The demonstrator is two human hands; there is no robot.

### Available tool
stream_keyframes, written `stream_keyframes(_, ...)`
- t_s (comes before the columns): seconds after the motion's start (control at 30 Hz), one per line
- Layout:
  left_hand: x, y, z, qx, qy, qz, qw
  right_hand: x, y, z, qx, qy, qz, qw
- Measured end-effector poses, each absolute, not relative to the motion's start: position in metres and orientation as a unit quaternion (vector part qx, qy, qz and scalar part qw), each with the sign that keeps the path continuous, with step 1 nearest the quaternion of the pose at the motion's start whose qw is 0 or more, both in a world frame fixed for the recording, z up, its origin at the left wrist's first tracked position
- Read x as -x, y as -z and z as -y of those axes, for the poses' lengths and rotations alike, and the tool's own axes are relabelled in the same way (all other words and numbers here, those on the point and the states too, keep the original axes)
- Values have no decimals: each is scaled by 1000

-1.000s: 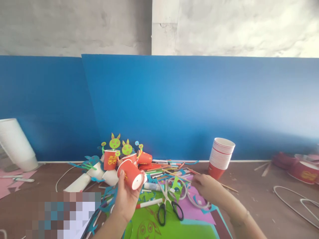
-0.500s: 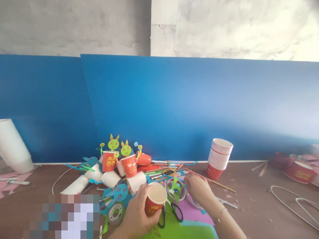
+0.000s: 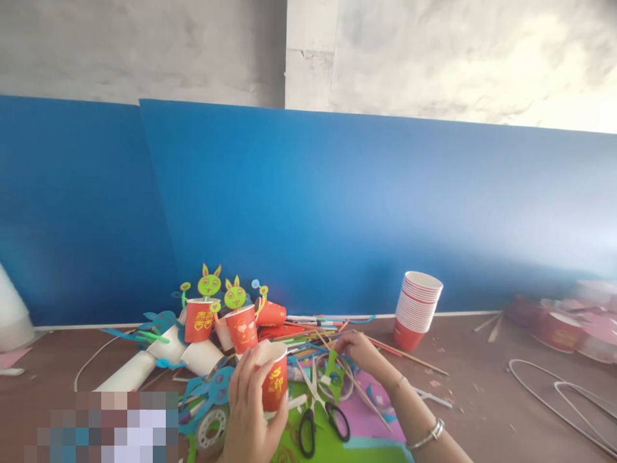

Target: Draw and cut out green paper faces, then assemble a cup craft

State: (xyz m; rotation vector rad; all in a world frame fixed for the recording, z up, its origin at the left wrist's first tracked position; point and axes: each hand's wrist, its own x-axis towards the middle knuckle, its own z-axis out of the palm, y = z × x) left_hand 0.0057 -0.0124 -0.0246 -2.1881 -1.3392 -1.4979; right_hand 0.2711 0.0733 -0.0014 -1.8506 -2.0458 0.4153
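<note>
My left hand (image 3: 253,405) is wrapped round a red paper cup (image 3: 276,379) with gold characters, holding it upright with its white rim up. My right hand (image 3: 357,352) is closed in a pinch over the pile, its fingertips on a thin wooden stick (image 3: 364,395) that slants down to the right. A green paper cut-out (image 3: 332,372) lies just below those fingertips. Between the hands, black-handled scissors (image 3: 318,406) lie with blades apart on green paper (image 3: 308,447). A tape roll (image 3: 211,429) is left of my left hand.
Two red cups with green rabbit faces (image 3: 209,283) stand behind, among white paper cups (image 3: 202,357) lying on their sides. A cup stack (image 3: 418,308) is at the back right, near a white cable (image 3: 535,373). A blue panel (image 3: 337,212) borders the brown table.
My left hand has turned the cup more upright and shifted left. My right hand has moved left, and a wooden stick now slants under its fingers. The scissors show more fully.
</note>
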Motion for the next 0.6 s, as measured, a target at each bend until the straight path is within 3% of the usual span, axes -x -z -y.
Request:
stream_keyframes(0.43, -5, 24, 12, 812, 461, 348, 88, -267, -1, -80, 608, -116, 774, 137)
stream_keyframes(0.6, -10, 17, 16, 782, 488, 382, 75, -255, 3, -79, 614, -111, 769, 137)
